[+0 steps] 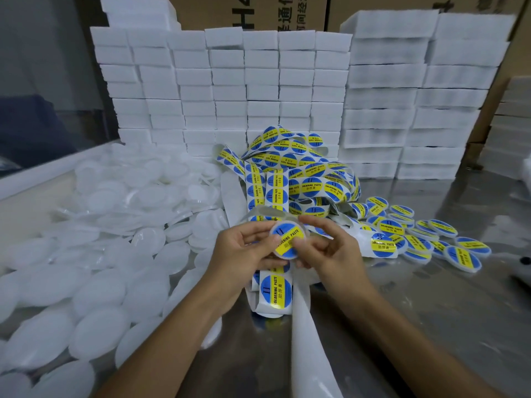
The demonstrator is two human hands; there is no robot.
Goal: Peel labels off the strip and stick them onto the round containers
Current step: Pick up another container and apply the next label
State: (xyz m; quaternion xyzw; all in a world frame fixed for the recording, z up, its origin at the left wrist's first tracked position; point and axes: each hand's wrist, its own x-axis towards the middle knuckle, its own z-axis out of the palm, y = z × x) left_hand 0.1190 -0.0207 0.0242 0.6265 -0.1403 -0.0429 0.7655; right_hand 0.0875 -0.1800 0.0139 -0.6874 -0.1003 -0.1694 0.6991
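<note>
A round white container (288, 240) bearing a blue and yellow "Soldering Paste" label is held up at the centre between both hands. My left hand (241, 251) grips its left edge with thumb and fingers. My right hand (327, 248) holds its right edge, its thumb on the label. Below the hands lies the label strip (274, 291) with one full label showing, and bare white backing (309, 334) runs toward me. A tangled heap of label strip (301, 173) sits behind the hands.
Unlabelled white round containers (94, 254) are heaped over the left of the metal table (431, 326). Labelled containers (416, 234) lie in a row at the right. Stacks of white boxes (258, 81) form a wall behind, with cardboard cartons beyond.
</note>
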